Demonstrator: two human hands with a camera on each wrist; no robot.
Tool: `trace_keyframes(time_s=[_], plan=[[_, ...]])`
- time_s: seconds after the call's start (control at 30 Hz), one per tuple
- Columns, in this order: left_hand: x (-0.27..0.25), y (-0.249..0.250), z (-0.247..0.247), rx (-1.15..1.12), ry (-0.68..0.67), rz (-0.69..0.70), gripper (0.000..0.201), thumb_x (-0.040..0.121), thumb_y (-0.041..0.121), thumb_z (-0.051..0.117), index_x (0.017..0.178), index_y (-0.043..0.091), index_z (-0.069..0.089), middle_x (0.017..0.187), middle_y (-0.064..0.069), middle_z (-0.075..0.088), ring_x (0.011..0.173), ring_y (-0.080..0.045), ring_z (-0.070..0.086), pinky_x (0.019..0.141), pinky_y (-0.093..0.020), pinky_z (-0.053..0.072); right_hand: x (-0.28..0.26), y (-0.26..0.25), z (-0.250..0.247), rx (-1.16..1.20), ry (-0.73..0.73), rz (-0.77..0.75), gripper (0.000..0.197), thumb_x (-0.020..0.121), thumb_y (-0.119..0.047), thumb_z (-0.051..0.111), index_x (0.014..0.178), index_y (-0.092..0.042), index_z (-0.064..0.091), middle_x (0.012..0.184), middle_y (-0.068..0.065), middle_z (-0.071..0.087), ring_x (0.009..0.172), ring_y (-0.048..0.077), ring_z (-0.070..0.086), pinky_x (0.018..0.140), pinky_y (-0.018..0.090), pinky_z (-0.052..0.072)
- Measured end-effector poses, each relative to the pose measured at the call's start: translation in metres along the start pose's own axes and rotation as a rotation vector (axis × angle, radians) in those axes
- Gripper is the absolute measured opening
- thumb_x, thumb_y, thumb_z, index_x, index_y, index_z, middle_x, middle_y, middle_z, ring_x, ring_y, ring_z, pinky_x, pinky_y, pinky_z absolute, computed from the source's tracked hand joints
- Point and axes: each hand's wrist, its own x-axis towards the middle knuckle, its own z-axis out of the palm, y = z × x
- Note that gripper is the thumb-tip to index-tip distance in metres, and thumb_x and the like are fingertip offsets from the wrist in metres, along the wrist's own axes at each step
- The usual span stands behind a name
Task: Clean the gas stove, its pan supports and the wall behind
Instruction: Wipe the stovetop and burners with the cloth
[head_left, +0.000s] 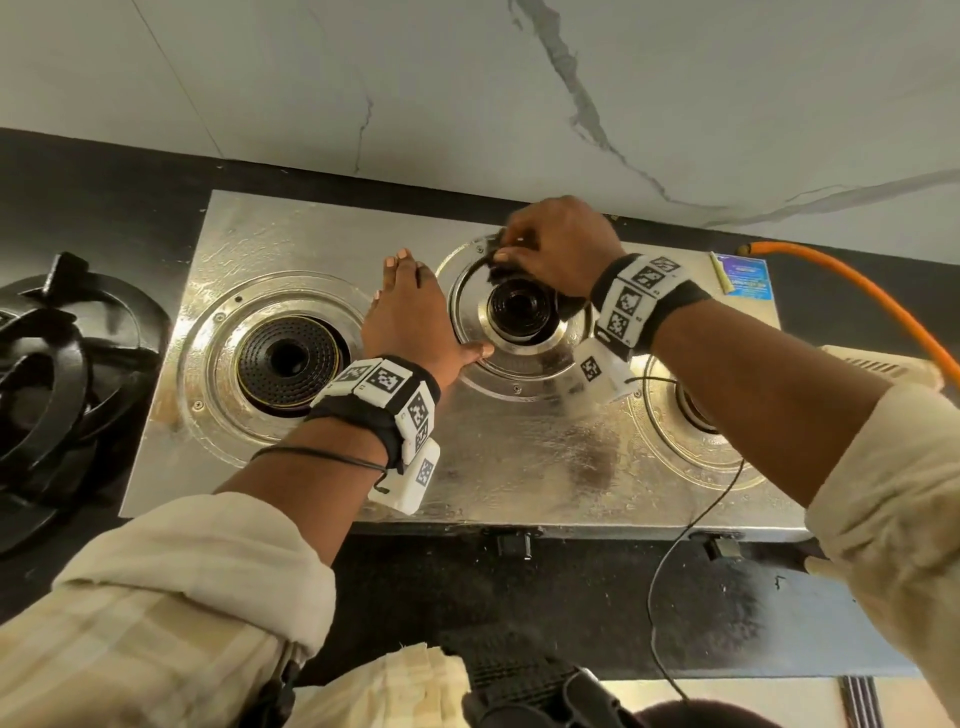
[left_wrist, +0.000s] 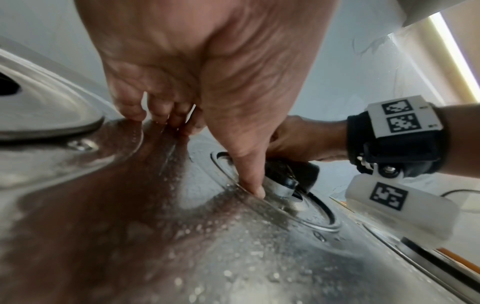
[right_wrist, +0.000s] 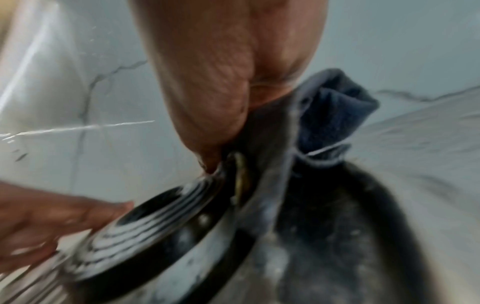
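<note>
A steel gas stove with three burners lies on a black counter. My left hand rests flat on the stove top between the left burner and the middle burner, fingers straight, thumb touching the middle burner's dish. My right hand grips a dark blue cloth and presses it against the far side of the middle burner. The pan supports lie stacked off the stove at the left. The marble wall stands behind.
An orange gas hose runs from the stove's back right corner. A blue sticker sits on that corner. A thin black cable hangs from my right wrist over the front edge. The right burner is partly hidden by my forearm.
</note>
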Motion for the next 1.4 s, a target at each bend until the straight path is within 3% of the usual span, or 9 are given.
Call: trace_keyframes(time_s=[0.2,0.4,0.53,0.63,0.73,0.9,1.1,1.23,1.4], plan=[[-0.002,0.000,0.000,-0.013,-0.016,-0.007,0.126,0.070,0.072,0.080,0.159,0.004,0.023,0.170,-0.015,0.016,0.159,-0.031,0.012,0.124,-0.050,0.030,-0.042,0.023,0.007,-0.011,0.129,0.236,0.017,0.102,-0.039,0.065,0.110,-0.025,0.071,0.091,-0.007,0.062,0.084,0.013,0.062,0.072,0.025,0.044],[-0.003,0.001,-0.002,-0.016,-0.023,0.000,0.126,0.071,0.070,0.080,0.160,0.003,0.022,0.170,-0.016,0.014,0.159,-0.031,0.010,0.124,-0.050,0.029,-0.084,0.028,0.009,-0.047,0.042,0.281,0.034,0.101,-0.036,0.067,0.130,-0.018,0.067,0.102,0.002,0.061,0.093,0.019,0.057,0.082,0.031,0.043],[-0.003,0.000,-0.002,-0.022,-0.027,-0.004,0.126,0.071,0.070,0.081,0.160,0.003,0.021,0.171,-0.016,0.013,0.159,-0.031,0.009,0.124,-0.050,0.029,-0.094,0.029,0.007,-0.034,0.085,0.210,0.031,0.099,-0.024,0.069,0.130,-0.018,0.071,0.099,0.000,0.062,0.093,0.019,0.058,0.081,0.030,0.039],[-0.003,0.001,-0.002,-0.022,-0.029,0.000,0.127,0.071,0.070,0.081,0.160,0.002,0.021,0.171,-0.016,0.013,0.159,-0.032,0.009,0.124,-0.050,0.028,-0.076,0.032,0.002,0.049,0.120,0.206,0.030,0.097,-0.024,0.073,0.127,-0.023,0.073,0.109,0.000,0.073,0.097,0.015,0.063,0.091,0.034,0.053],[-0.003,0.002,-0.003,-0.021,-0.029,-0.003,0.127,0.071,0.071,0.081,0.160,0.003,0.022,0.171,-0.016,0.014,0.159,-0.031,0.010,0.124,-0.050,0.030,-0.036,0.028,-0.003,0.084,0.114,0.196,0.029,0.095,-0.028,0.075,0.124,-0.028,0.073,0.112,-0.004,0.074,0.099,0.011,0.065,0.098,0.039,0.058],[-0.002,0.002,-0.004,-0.041,-0.029,-0.012,0.125,0.070,0.066,0.084,0.158,0.001,0.025,0.169,-0.016,0.017,0.159,-0.031,0.011,0.123,-0.049,0.031,0.020,-0.006,-0.014,0.023,-0.105,-0.052,0.032,0.097,-0.033,0.072,0.128,-0.029,0.071,0.116,-0.004,0.073,0.102,0.009,0.059,0.098,0.033,0.048],[-0.003,0.002,-0.001,-0.064,0.004,0.002,0.126,0.069,0.065,0.085,0.160,0.007,0.021,0.167,-0.018,0.021,0.158,-0.033,0.014,0.124,-0.050,0.030,0.039,-0.048,0.001,-0.091,-0.161,-0.255,0.030,0.101,-0.037,0.065,0.130,-0.031,0.072,0.112,-0.008,0.067,0.100,0.010,0.055,0.088,0.028,0.040],[-0.002,0.001,-0.003,-0.039,-0.019,0.004,0.126,0.070,0.067,0.084,0.158,0.000,0.024,0.168,-0.018,0.018,0.158,-0.033,0.014,0.124,-0.050,0.031,0.030,-0.022,-0.005,-0.068,-0.076,-0.077,0.029,0.100,-0.035,0.064,0.128,-0.032,0.070,0.117,-0.006,0.068,0.104,0.015,0.058,0.086,0.031,0.041],[-0.002,-0.001,-0.002,-0.025,-0.030,0.002,0.126,0.071,0.069,0.081,0.159,0.002,0.022,0.170,-0.017,0.015,0.159,-0.032,0.012,0.124,-0.049,0.029,-0.003,0.042,-0.023,-0.109,-0.022,0.184,0.031,0.098,-0.028,0.066,0.128,-0.033,0.071,0.122,0.003,0.072,0.107,0.024,0.066,0.096,0.044,0.056]])
